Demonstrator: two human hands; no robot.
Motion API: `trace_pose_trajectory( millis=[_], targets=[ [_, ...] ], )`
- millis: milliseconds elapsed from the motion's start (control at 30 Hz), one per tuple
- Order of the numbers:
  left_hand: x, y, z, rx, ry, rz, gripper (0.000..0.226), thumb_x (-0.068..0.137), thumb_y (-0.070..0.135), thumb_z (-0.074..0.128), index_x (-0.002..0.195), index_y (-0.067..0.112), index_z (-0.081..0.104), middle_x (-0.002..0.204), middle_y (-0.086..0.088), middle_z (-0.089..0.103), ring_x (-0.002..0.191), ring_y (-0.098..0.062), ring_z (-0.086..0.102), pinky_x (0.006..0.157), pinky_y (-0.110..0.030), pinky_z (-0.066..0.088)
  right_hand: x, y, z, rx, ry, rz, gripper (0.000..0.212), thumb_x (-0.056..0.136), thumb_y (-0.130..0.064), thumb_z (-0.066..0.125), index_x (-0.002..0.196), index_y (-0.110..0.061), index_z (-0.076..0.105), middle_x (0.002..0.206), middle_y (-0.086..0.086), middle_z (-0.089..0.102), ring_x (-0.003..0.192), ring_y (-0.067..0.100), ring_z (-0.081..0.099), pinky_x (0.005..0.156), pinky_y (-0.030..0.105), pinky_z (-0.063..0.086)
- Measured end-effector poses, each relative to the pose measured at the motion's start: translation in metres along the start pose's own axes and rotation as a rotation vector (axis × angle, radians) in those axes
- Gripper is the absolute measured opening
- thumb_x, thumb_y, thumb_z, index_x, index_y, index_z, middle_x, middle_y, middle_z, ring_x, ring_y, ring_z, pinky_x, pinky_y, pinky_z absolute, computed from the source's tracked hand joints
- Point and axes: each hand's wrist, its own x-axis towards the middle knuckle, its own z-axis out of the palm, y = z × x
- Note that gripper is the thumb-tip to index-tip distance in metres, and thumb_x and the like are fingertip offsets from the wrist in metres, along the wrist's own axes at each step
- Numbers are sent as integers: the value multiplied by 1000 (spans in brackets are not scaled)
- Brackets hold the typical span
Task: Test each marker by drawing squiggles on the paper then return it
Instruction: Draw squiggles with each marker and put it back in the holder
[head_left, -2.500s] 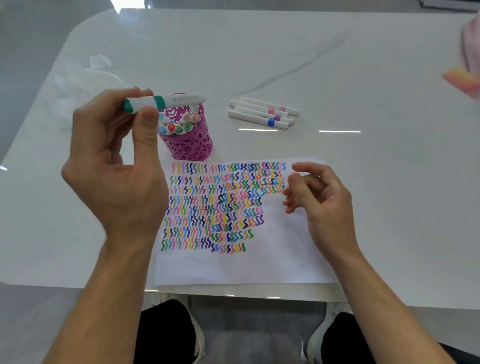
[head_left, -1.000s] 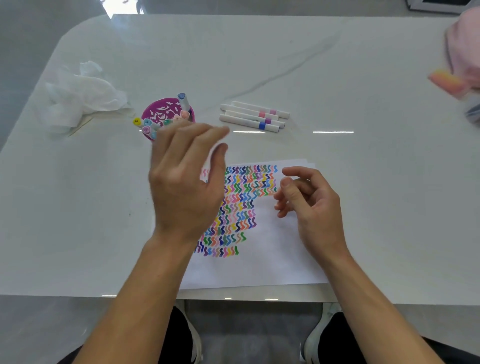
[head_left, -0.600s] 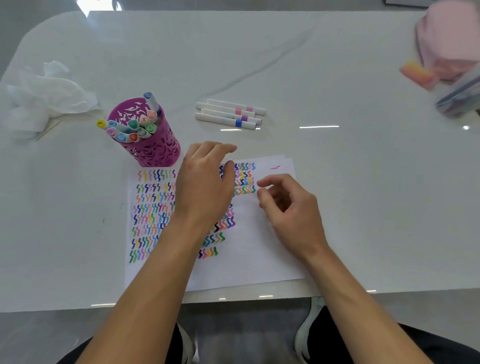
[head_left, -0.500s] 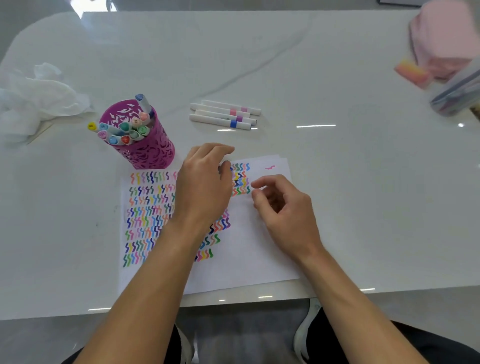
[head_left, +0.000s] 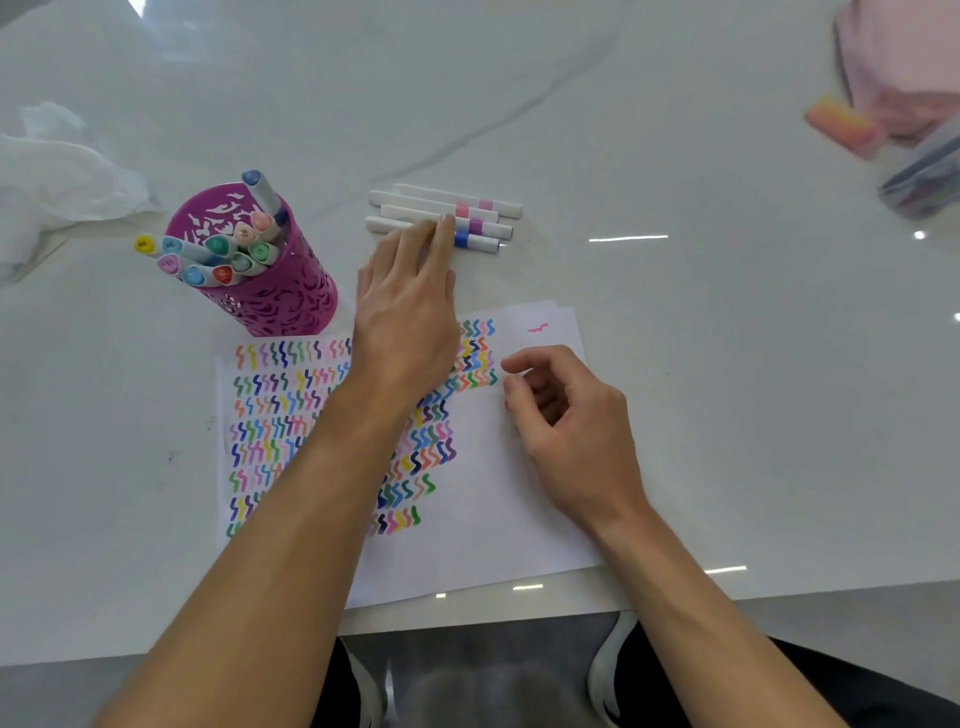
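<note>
A white sheet of paper (head_left: 488, 519) filled with rows of coloured squiggles lies at the table's near edge. Behind its left corner stands a purple cut-out pen cup (head_left: 270, 296) holding several capped markers. Several white markers (head_left: 467, 210) with pink, purple and blue bands lie side by side beyond the paper. My left hand (head_left: 408, 306) stretches forward, fingers straight, its fingertips touching the nearest marker of that row. My right hand (head_left: 569, 426) rests on the paper's right part with loosely curled fingers and holds nothing.
Crumpled white tissue (head_left: 57, 176) lies at the far left of the white marble table (head_left: 727, 364). At the far right sit a pink cloth item (head_left: 904, 67), an orange-pink block (head_left: 841, 124) and a clear case (head_left: 924, 176). My knees show below the table edge.
The green-banded marker my left hand held went into the cup. The left hand then crossed over the paper and reached forward to the row of lying markers. The right hand stayed on the paper.
</note>
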Motion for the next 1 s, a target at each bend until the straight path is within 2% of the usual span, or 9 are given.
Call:
trace_pose_trajectory(
  millis=[100, 233, 333, 533, 633, 733, 833, 1000],
  targets=[
    [0, -1, 0, 48, 46, -6, 46, 101, 13, 47, 147, 14, 47, 136, -9, 49, 127, -30, 42, 102, -43, 36, 0, -1, 0, -8, -6, -2, 9, 97, -12, 67, 102, -19, 71, 76, -9, 66, 68, 10, 60, 63, 14, 47],
    [-5, -5, 0, 21, 185, -40, 23, 97, 14, 58, 119, 15, 67, 117, -8, 58, 111, -29, 50, 90, -40, 40, -1, -3, 1, -19, 7, 3, 8, 96, -12, 68, 101, -19, 70, 76, -10, 66, 70, 9, 61, 63, 12, 46],
    [-7, -9, 1, -2, 226, -14, 13, 93, 15, 65, 105, 13, 69, 112, -4, 64, 108, -27, 54, 88, -38, 40, -2, -4, 2, -40, 22, 1, 8, 96, -13, 68, 101, -19, 70, 76, -10, 66, 71, 9, 62, 63, 12, 47],
    [-13, -7, -8, -43, 222, 8, 6, 91, 17, 71, 96, 13, 70, 96, 0, 70, 100, -24, 59, 93, -33, 37, -3, -7, 2, -81, 35, 5, 8, 96, -13, 68, 103, -17, 69, 77, -14, 64, 72, 1, 61, 63, 6, 45],
    [-17, -4, -13, -82, 200, 2, 6, 91, 15, 72, 96, 12, 70, 92, -1, 71, 95, -25, 60, 94, -35, 39, -3, -8, 2, -88, 27, 13, 8, 97, -14, 68, 103, -18, 69, 77, -14, 64, 72, 1, 61, 64, 6, 45],
    [-21, -1, -18, -100, 201, 2, 19, 92, 11, 70, 110, 13, 72, 97, -2, 72, 97, -26, 61, 92, -39, 45, -3, -9, 2, -92, 18, 15, 8, 97, -15, 67, 104, -19, 69, 79, -12, 66, 74, 2, 61, 64, 8, 46],
    [-26, 5, -28, -163, 188, -10, 29, 97, 10, 65, 125, 13, 70, 102, -2, 69, 96, -20, 58, 81, -28, 44, -2, -12, 2, -88, 18, 5, 8, 97, -16, 67, 104, -20, 69, 81, -9, 68, 77, 6, 63, 65, 12, 49],
    [-48, 19, -54, -374, 22, -150, 24, 101, 15, 59, 122, 19, 72, 104, 7, 66, 86, -5, 58, 70, -11, 44, -1, -26, 2, -22, 28, -72, 6, 99, -20, 67, 105, -18, 69, 86, -7, 71, 80, 8, 66, 61, 9, 44]
  ],
)
